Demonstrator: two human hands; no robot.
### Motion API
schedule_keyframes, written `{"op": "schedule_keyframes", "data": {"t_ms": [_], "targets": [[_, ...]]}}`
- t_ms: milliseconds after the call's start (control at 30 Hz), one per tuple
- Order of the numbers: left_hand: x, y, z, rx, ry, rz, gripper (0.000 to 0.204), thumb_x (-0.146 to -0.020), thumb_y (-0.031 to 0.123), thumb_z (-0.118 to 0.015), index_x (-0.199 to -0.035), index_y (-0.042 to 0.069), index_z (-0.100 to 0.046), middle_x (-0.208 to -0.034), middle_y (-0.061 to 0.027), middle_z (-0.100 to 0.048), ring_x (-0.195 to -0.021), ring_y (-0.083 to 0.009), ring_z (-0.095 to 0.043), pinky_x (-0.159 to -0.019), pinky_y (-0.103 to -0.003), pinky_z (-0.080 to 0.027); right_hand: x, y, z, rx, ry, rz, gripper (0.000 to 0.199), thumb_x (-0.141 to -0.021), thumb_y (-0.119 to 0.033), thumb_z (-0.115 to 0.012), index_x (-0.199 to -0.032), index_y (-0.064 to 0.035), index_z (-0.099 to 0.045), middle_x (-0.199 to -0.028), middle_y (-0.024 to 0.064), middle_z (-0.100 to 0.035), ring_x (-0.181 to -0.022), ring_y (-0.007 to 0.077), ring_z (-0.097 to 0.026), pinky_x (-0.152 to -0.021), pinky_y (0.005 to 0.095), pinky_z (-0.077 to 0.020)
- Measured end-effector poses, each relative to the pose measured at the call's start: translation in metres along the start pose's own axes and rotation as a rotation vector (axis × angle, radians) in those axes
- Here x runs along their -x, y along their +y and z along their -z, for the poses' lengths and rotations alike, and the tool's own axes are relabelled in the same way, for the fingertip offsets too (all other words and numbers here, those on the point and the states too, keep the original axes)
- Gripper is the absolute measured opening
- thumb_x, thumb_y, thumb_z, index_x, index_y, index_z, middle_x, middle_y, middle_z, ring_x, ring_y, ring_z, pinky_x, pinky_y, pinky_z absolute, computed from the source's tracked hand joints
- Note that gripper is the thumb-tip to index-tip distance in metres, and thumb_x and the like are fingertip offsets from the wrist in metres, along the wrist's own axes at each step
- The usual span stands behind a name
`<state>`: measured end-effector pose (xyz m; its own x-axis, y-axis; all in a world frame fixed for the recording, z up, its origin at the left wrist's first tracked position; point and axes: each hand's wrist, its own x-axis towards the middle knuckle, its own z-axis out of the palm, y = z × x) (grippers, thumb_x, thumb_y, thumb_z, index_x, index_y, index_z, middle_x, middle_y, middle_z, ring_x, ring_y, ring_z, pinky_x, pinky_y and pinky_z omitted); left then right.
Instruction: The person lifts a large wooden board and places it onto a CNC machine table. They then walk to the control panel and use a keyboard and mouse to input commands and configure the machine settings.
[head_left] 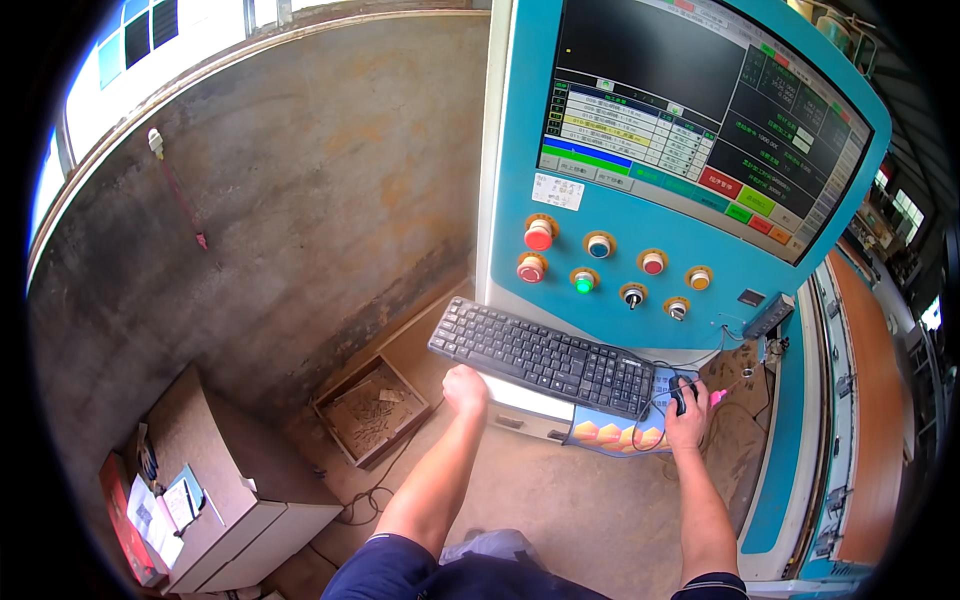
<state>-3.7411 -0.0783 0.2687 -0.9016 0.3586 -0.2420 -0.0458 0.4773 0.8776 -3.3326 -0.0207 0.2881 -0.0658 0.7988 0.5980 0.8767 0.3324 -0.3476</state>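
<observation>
My right hand (686, 420) is wrapped over a black computer mouse (681, 396), which rests on a blue mouse pad (607, 431) with an orange hexagon pattern. My left hand (465, 390) is closed at the left end of the white keyboard shelf (525, 395), just below the keyboard; whatever its fingers hold, if anything, is hidden. A black keyboard (545, 355) lies at a slant between both hands. Above it rises a teal control cabinet (610, 310) with a large lit screen (700, 120) showing a table of rows, one in yellow, and coloured buttons.
Red buttons (538, 236), a green button (584, 284) and knobs sit under the screen. To the left are a wooden tray of debris (372, 410) and a brown cabinet (215, 480) with papers (160, 520) on it. Cables (372, 497) lie on the floor. A long machine bed (870, 400) stands right.
</observation>
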Motion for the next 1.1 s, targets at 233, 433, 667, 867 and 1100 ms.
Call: {"op": "schedule_keyframes", "data": {"t_ms": [233, 433, 667, 867, 1100], "targets": [[-0.01, -0.012, -0.006, -0.04, -0.021, -0.047, 0.047, -0.093, 0.027, -0.038, -0.097, -0.007, -0.07, -0.104, -0.03, -0.067, -0.103, -0.0461, -0.063, -0.093, -0.051, -0.047, 0.0, 0.002, -0.002, 0.007, 0.019, 0.013, 0.043, -0.075, -0.014, -0.066, -0.118, -0.0073, -0.069, -0.133, 0.0176, -0.053, -0.123, 0.0381, -0.051, -0.105, 0.0456, -0.0419], [-0.005, -0.006, -0.002, -0.033, -0.025, -0.032, 0.047, -0.094, 0.027, -0.038, -0.097, -0.007, -0.07, -0.104, -0.0299, -0.067, -0.103, -0.0462, -0.063, -0.093, -0.051, -0.047, 0.001, 0.002, -0.002, 0.013, 0.03, 0.017, 0.043, -0.075, -0.013, -0.067, -0.117, -0.0073, -0.069, -0.133, 0.0175, -0.054, -0.122, 0.0376, -0.052, -0.103, 0.0457, -0.0429], [0.0, 0.001, 0.001, -0.041, -0.002, -0.038, 0.047, -0.095, 0.024, -0.036, -0.097, -0.008, -0.07, -0.104, -0.0296, -0.068, -0.103, -0.045, -0.064, -0.093, -0.049, -0.049, 0.001, 0.003, -0.003, 0.017, 0.029, 0.013, 0.043, -0.075, -0.013, -0.067, -0.117, -0.0071, -0.069, -0.133, 0.0176, -0.054, -0.122, 0.0376, -0.052, -0.104, 0.0458, -0.0422], [-0.001, -0.001, 0.0, -0.033, 0.004, -0.026, 0.047, -0.095, 0.025, -0.037, -0.099, -0.008, -0.07, -0.105, -0.0295, -0.067, -0.103, -0.0451, -0.064, -0.093, -0.049, -0.049, 0.001, 0.002, -0.003, 0.003, 0.025, 0.011, 0.043, -0.075, -0.013, -0.067, -0.117, -0.0069, -0.069, -0.133, 0.0178, -0.053, -0.122, 0.0377, -0.052, -0.104, 0.0461, -0.0417], [-0.002, -0.001, 0.0, -0.035, -0.021, 0.005, 0.047, -0.093, 0.026, -0.037, -0.101, -0.006, -0.07, -0.107, -0.0291, -0.067, -0.105, -0.0453, -0.063, -0.094, -0.05, -0.048, 0.001, 0.005, -0.004, -0.001, 0.015, 0.016, 0.044, -0.075, -0.012, -0.067, -0.118, -0.0066, -0.068, -0.133, 0.0179, -0.053, -0.123, 0.0376, -0.051, -0.105, 0.0461, -0.0413]]}}
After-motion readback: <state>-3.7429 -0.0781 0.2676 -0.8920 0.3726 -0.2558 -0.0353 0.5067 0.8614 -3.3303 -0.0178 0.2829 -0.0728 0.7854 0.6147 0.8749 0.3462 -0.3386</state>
